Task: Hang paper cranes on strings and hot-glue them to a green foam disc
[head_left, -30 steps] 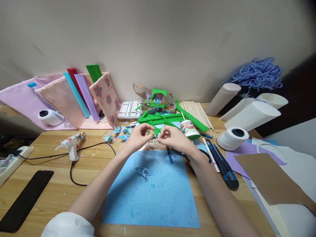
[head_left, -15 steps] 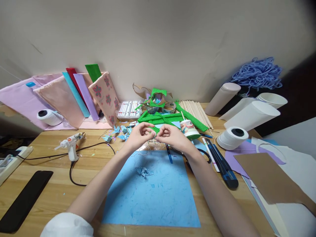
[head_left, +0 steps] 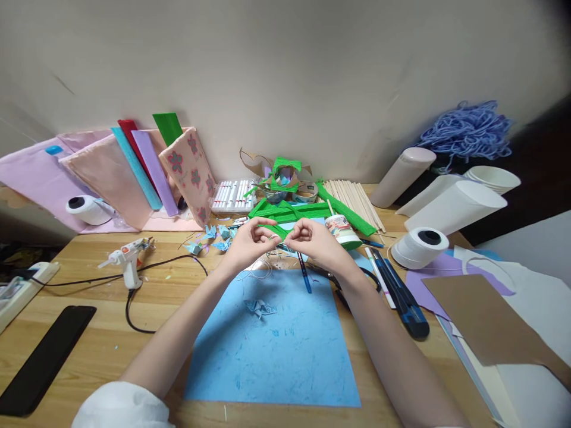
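My left hand (head_left: 253, 242) and my right hand (head_left: 311, 242) are raised over the far edge of the blue sheet (head_left: 272, 362), fingertips pinched and almost meeting. Both appear to grip a thin white thread (head_left: 263, 269), whose loose loops hang below my left fingers; the span between the fingertips is too fine to make out clearly. On the sheet lies a folded blue paper crane (head_left: 260, 308). A blue pen (head_left: 304, 272) rests just under my right hand, partly over the sheet. Several more blue folded pieces (head_left: 222, 245) sit to the left of my left hand.
At left are a glue gun (head_left: 129, 261) with its cord and a phone (head_left: 47, 359). To the right lie a utility knife (head_left: 401, 297), a thread spool (head_left: 420, 248) and brown card (head_left: 486, 315). Green crepe paper (head_left: 289, 210), a decorated cup (head_left: 341, 230) and wooden sticks (head_left: 352, 202) stand behind.
My fingertips have shifted slightly, with the right hand a little higher and apart from the left. A small white loop seen at the fingertips before no longer shows.
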A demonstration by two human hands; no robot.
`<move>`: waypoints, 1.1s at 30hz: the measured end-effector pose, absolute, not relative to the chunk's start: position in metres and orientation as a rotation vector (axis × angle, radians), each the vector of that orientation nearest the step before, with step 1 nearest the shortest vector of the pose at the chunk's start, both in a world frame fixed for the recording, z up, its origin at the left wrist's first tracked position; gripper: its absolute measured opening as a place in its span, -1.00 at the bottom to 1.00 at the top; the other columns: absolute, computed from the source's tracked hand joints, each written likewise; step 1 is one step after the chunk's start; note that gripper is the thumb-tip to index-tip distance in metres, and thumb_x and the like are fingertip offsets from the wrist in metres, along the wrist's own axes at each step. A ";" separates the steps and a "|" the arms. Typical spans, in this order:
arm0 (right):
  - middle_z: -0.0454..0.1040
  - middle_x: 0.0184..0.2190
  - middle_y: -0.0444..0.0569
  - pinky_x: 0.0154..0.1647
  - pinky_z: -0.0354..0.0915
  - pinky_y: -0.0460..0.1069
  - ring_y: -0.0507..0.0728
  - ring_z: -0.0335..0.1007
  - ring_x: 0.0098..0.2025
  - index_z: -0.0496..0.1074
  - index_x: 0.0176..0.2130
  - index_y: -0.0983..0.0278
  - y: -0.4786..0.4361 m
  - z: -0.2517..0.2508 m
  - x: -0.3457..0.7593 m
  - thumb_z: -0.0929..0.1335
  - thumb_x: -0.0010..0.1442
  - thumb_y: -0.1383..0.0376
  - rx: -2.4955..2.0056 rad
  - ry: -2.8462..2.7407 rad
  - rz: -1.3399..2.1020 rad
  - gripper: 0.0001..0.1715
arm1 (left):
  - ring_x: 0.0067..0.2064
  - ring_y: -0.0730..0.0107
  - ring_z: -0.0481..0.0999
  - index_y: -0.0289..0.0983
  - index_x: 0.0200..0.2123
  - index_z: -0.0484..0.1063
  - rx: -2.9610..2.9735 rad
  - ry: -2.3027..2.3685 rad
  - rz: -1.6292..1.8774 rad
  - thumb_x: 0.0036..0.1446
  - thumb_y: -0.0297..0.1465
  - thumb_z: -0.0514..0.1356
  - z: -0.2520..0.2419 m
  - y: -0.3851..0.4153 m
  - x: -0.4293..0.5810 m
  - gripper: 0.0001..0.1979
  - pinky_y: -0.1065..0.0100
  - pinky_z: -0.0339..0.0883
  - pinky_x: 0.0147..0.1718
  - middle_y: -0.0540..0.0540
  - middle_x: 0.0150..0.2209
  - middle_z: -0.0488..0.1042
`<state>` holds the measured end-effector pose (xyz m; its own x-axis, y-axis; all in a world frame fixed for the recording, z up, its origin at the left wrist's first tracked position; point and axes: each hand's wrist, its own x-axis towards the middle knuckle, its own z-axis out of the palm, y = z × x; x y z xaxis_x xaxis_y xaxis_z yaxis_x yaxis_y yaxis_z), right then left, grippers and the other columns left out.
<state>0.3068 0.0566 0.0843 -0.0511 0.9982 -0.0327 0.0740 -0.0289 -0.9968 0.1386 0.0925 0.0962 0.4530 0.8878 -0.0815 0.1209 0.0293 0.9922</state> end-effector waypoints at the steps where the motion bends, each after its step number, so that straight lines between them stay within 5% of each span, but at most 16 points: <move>1: 0.38 -0.49 -0.18 -0.29 0.31 -0.03 0.03 0.37 -0.41 0.18 -0.46 0.24 0.057 0.084 0.308 0.39 -0.14 0.34 -1.265 -1.282 1.217 -0.73 | -0.56 0.65 0.28 -0.36 -0.19 0.28 1.454 0.964 0.762 -0.19 -0.34 0.35 0.096 0.093 0.139 -0.52 0.53 0.14 -0.56 0.04 -0.50 0.42; 16: 0.36 -0.48 -0.16 -0.33 0.33 -0.03 0.04 0.39 -0.41 0.12 -0.48 0.22 0.056 0.101 0.330 0.41 -0.13 0.25 -1.231 -1.114 1.038 -0.65 | -0.45 0.48 0.36 -0.28 -0.36 0.37 2.180 1.181 0.583 -0.06 -0.51 0.10 0.081 0.096 0.129 -0.86 0.44 0.19 -0.44 0.01 -0.46 0.43; 26: 0.36 -0.39 -0.13 -0.38 0.37 -0.08 -0.01 0.38 -0.43 0.23 -0.41 0.24 0.041 0.127 0.335 0.47 -0.14 0.19 -1.114 -1.006 1.128 -0.63 | -0.24 0.30 0.43 -0.27 -0.20 0.44 2.395 1.143 0.294 -0.01 -0.59 0.07 0.072 0.094 0.130 -0.70 0.32 0.27 -0.26 -0.15 -0.21 0.43; 33: 0.45 -0.28 -0.06 -0.25 0.41 0.00 0.03 0.44 -0.36 0.34 -0.34 0.25 0.043 0.117 0.323 0.44 -0.05 0.19 -1.101 -1.199 1.208 -0.71 | -0.21 0.36 0.41 -0.22 -0.07 0.36 2.242 0.974 0.710 0.17 -0.27 0.08 0.120 0.070 0.143 -0.71 0.33 0.28 -0.20 -0.12 -0.17 0.40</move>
<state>0.3234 0.0434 0.1168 -0.0156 0.9978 0.0651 -0.0719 0.0638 -0.9954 0.1432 0.0695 0.1195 0.5905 0.7723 0.2341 0.4594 -0.5602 0.6893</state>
